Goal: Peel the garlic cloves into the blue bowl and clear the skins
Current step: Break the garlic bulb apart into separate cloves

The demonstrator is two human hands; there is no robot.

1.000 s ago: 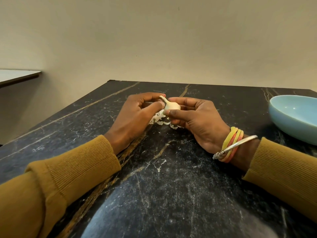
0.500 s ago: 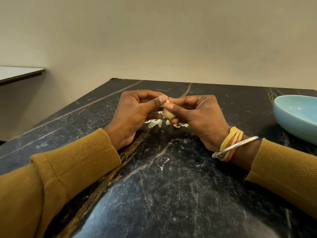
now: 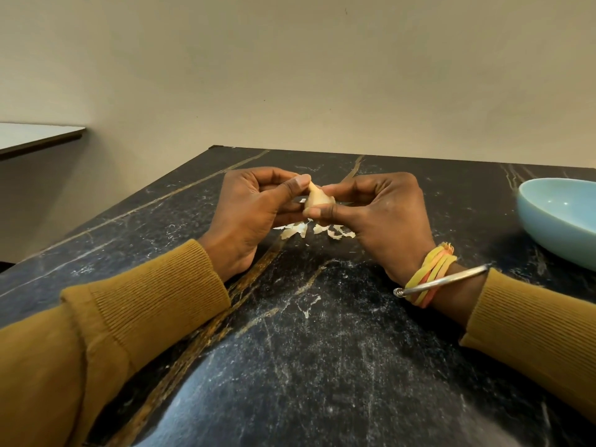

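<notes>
The garlic clove (image 3: pixel 317 199) is pinched by left hand (image 3: pixel 254 211) and right hand (image 3: pixel 380 214) so skins (image 3: pixel 317 230) are shed onto the surface (image 3: pixel 322 350).

Your left hand (image 3: pixel 248 217) pinches the pointed tip of the garlic clove (image 3: pixel 317 200); your right hand (image 3: pixel 380 217) grips its base above the black marble table (image 3: pixel 322 350). Loose skins (image 3: pixel 309 230) lie beneath your hands; the blue bowl (image 3: pixel 561 217) sits well apart at the right.
</notes>
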